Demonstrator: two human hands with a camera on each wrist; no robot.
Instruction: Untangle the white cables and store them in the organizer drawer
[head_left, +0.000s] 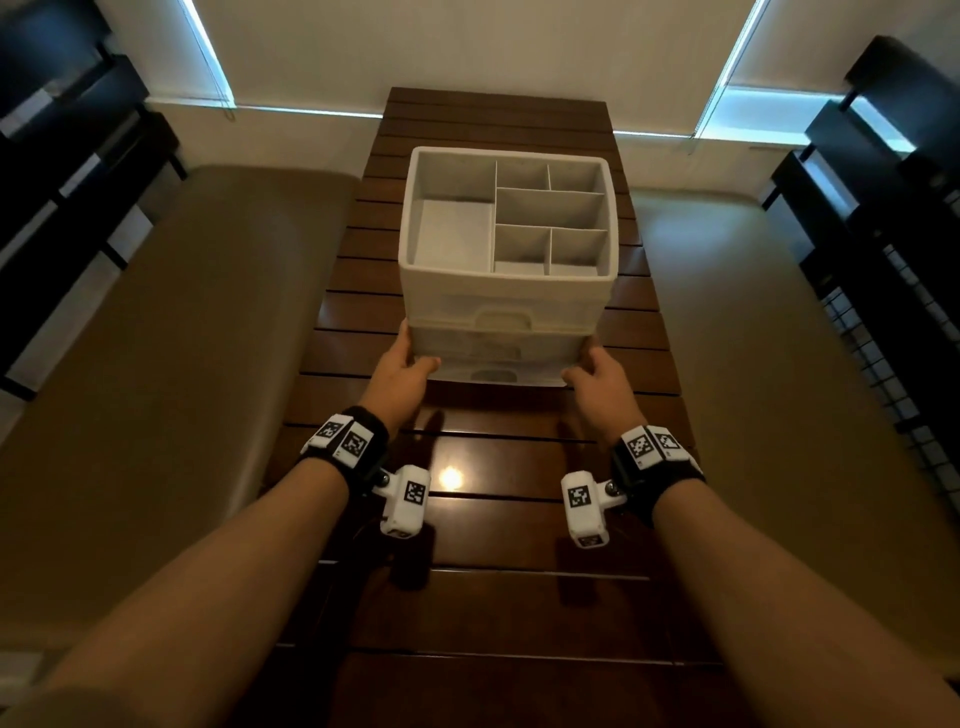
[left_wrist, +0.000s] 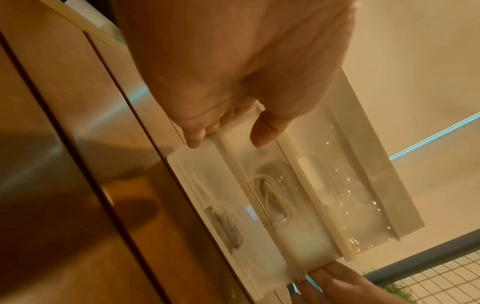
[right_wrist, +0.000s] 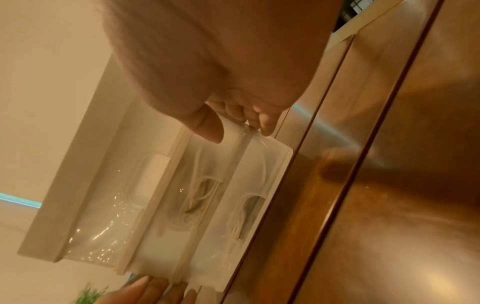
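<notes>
White cables (right_wrist: 205, 197) lie coiled inside the organizer (head_left: 506, 291) at the desk's (head_left: 498, 519) 12 o'clock. Left hand (head_left: 402, 371) and right hand (head_left: 597, 376) grip its bottom corners. Storing looks nearly done.

Glossy slatted wood table (head_left: 498, 519), matt white plastic organizer (head_left: 506, 283), translucent drawers (left_wrist: 298, 205)

Bare slatted table (head_left: 519, 525) lies open between the forearms, near side of the organizer (head_left: 506, 291). Left hand (head_left: 400, 371) and right hand (head_left: 597, 376) occupy its lower front corners. Benches (head_left: 156, 364) flank the table on both sides.
</notes>
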